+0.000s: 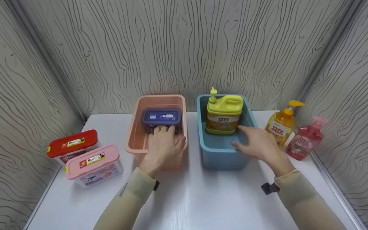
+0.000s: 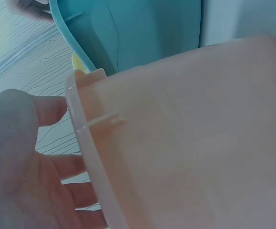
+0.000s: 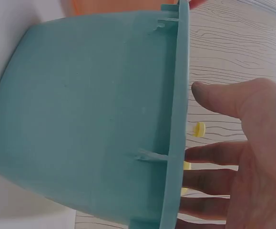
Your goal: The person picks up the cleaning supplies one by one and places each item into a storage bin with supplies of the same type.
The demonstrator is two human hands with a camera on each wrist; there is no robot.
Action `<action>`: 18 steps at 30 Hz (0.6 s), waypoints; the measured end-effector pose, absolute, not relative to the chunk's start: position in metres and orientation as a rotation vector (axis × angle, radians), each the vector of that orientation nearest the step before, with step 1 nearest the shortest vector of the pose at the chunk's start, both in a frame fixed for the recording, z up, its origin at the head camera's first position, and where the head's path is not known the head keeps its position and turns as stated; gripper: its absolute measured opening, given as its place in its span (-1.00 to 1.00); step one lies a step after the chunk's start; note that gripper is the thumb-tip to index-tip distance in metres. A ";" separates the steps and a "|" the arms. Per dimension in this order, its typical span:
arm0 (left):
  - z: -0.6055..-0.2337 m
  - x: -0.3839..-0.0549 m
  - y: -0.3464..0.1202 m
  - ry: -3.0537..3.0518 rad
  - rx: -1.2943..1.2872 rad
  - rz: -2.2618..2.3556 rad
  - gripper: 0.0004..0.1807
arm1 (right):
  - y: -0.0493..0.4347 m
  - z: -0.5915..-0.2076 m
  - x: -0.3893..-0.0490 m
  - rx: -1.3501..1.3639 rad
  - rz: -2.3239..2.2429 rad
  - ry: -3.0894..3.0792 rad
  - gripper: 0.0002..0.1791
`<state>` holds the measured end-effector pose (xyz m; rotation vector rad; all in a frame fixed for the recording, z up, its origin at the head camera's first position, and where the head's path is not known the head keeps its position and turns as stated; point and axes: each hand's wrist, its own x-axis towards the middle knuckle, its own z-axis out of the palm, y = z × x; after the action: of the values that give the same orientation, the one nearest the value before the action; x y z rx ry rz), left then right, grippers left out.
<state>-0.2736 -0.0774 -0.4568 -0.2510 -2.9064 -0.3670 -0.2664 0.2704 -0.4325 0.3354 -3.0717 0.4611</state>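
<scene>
My left hand (image 1: 164,143) reaches over the front rim of a pink plastic bin (image 1: 133,127). Its fingertips are at the front of a dark blue lidded tub (image 1: 161,116) standing inside; the bin wall hides them in the left wrist view, where thumb and fingers are spread apart. My right hand (image 1: 257,143) hovers above the right side of a blue plastic bin (image 1: 225,158), thumb and fingers apart and nothing between them. In that bin stands a yellow detergent jug (image 1: 224,118) with a pump top and handle, close to the right fingertips.
Left of the pink bin sit a red-lidded tub (image 1: 73,142) and a pink-lidded tub (image 1: 93,161), side by side. Right of the blue bin stand an orange-yellow pump bottle (image 1: 279,127) and a pink pump bottle (image 1: 305,140). Wood-grain panels (image 1: 171,48) enclose the white table (image 1: 196,198).
</scene>
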 end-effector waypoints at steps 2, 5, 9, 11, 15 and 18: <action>-0.456 -0.273 -0.077 -2.896 -0.258 -0.380 -0.30 | 0.272 -0.430 -0.266 0.323 0.474 -3.070 -0.11; -0.454 -0.273 -0.077 -2.888 -0.267 -0.391 -0.32 | 0.275 -0.427 -0.265 0.325 0.480 -3.053 -0.14; -0.452 -0.272 -0.076 -2.875 -0.282 -0.408 -0.33 | 0.281 -0.424 -0.262 0.321 0.505 -3.024 -0.18; -0.451 -0.271 -0.075 -2.870 -0.290 -0.418 -0.32 | 0.284 -0.423 -0.261 0.308 0.516 -3.014 -0.20; -0.447 -0.270 -0.073 -2.867 -0.313 -0.430 -0.31 | 0.291 -0.421 -0.260 0.277 0.482 -3.007 -0.21; -0.444 -0.269 -0.070 -2.867 -0.327 -0.440 -0.33 | 0.296 -0.419 -0.259 0.259 0.445 -3.000 -0.22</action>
<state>-0.2693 -0.0703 -0.4438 -0.3267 -2.8672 -0.4401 -0.2591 0.2958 -0.4187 0.2588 -3.0000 0.4453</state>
